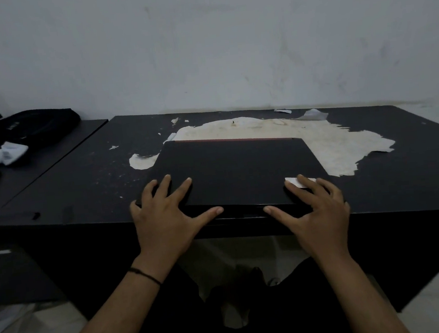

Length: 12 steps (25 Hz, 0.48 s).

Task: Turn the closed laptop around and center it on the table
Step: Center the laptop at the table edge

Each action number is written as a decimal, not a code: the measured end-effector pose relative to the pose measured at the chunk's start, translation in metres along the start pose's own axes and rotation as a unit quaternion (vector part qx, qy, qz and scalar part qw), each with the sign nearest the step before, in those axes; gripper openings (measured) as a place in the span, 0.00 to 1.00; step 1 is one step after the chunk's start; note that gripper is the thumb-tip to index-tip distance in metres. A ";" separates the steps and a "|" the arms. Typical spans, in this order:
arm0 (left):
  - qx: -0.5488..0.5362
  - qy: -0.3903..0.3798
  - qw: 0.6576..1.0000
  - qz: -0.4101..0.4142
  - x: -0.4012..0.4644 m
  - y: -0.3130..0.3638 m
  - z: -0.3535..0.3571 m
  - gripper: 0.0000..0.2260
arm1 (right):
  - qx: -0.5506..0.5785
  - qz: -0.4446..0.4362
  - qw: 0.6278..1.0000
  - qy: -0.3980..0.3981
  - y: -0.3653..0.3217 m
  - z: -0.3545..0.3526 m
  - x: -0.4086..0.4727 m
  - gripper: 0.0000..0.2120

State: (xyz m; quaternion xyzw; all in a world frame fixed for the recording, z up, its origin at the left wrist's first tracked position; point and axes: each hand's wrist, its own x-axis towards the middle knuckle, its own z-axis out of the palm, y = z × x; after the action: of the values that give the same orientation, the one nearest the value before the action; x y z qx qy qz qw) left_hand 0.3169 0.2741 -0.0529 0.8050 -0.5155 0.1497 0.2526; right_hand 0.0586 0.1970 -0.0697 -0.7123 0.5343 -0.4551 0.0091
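Head view: closed laptop [233,170] on peeling black table [81,178]; grey wall [202,40] behind.

A black desk [81,178] stands against a pale wall. Much of its dark surface layer has peeled away near the back edge, leaving a large cream-coloured bare patch [344,144] with torn flakes curling around it. A closed black laptop [234,170] lies flat near the front edge, roughly midway between the left and right edges, partly covering the patch. A second dark desk [52,154] adjoins the left edge, carrying a black bag [42,126] and white cloth [2,154].
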 end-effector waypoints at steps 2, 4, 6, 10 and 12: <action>0.000 0.004 1.000 -0.002 -0.001 0.001 0.001 0.46 | 0.001 -0.004 1.000 0.002 0.002 0.001 0.001 0.34; -0.001 0.016 1.000 -0.008 -0.003 0.004 0.002 0.47 | 0.005 -0.007 1.000 0.001 0.006 0.001 0.005 0.34; 0.000 0.028 1.000 -0.010 -0.006 0.009 0.003 0.47 | 0.010 -0.008 1.000 -0.007 0.009 -0.002 0.009 0.34; -0.001 0.037 0.999 -0.006 -0.009 0.013 0.004 0.46 | -0.001 -0.020 1.000 -0.008 0.011 -0.002 0.012 0.35; 0.027 0.045 0.998 0.020 -0.008 0.015 0.005 0.45 | -0.033 -0.031 0.999 0.005 0.011 0.000 0.008 0.35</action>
State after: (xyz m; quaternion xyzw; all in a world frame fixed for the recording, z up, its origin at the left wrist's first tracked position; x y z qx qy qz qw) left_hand 0.2997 0.2719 -0.0569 0.7933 -0.5157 0.2050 0.2504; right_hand 0.0503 0.1865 -0.0701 -0.7259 0.5270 -0.4409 -0.0311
